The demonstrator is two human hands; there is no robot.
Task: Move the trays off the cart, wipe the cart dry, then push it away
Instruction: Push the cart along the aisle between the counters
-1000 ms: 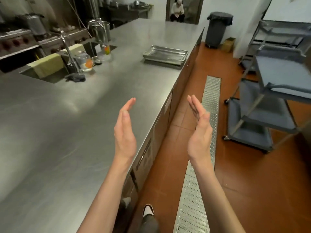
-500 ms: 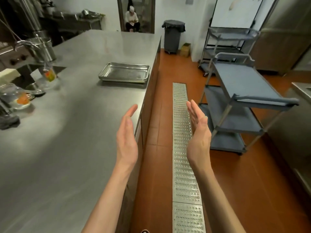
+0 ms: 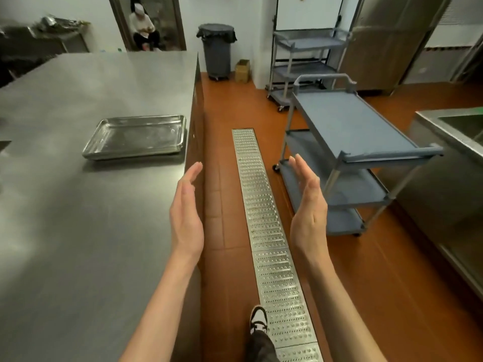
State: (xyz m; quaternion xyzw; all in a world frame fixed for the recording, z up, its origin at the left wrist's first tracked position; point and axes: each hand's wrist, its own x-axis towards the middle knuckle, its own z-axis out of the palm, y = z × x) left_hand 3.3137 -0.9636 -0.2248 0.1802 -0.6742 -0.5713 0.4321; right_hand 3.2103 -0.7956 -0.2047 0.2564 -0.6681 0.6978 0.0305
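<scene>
A: Where do we stand? Our left hand [image 3: 187,218] and right hand [image 3: 308,212] are both up, palms facing each other, fingers loose, grasping nothing.

B: The steel trays [image 3: 136,137] sit stacked on the worktop [image 3: 78,231], near its aisle-side edge. The grey three-shelf cart [image 3: 350,131] stands across the floor drain grate [image 3: 264,218], to our right, and every shelf we can see is bare. So we judge the unloading done and the wiping next.

A: Then what could trip us up?

B: We see no cloth anywhere, so we may reach the cart with nothing to dry it. Whether its shelves are wet, we cannot tell from here.

A: And the push?

B: The perforated grate runs along the aisle just beside the cart's castors; a small wheel could catch in it and jolt the cart. A second cart [image 3: 305,61] and the covered bin [image 3: 217,50] stand by the far wall, so a careless shove that way could knock them. Our shoe [image 3: 258,320] is on the grate's edge too, so we may slip if it is wet.
</scene>
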